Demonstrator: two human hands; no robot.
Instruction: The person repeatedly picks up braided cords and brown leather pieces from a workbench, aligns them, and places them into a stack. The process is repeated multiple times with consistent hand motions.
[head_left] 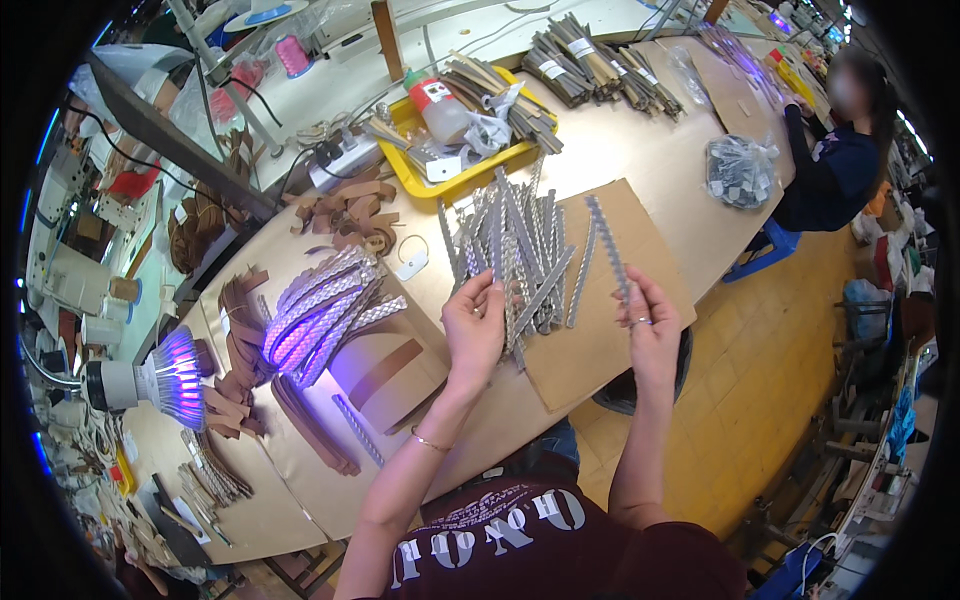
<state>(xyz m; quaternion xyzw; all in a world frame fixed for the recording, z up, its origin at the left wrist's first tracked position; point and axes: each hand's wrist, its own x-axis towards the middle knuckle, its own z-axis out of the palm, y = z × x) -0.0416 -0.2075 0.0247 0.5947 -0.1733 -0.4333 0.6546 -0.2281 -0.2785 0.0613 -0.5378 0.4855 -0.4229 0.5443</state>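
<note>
My right hand is closed on the lower end of a grey braided strap, which points up and slightly left above a brown cardboard sheet. At the left side of a loose pile of grey and silvery braided straps, my left hand is closed in a pinch. Its fingertips are against the pile, and I cannot make out what is between them. The pile lies partly on the cardboard.
Left of my hands lies a bundle of silvery braided straps beside brown strips. A lit lamp stands farther left. Behind the pile is a yellow tray with a bottle. Strip bundles lie beyond; a person sits at right.
</note>
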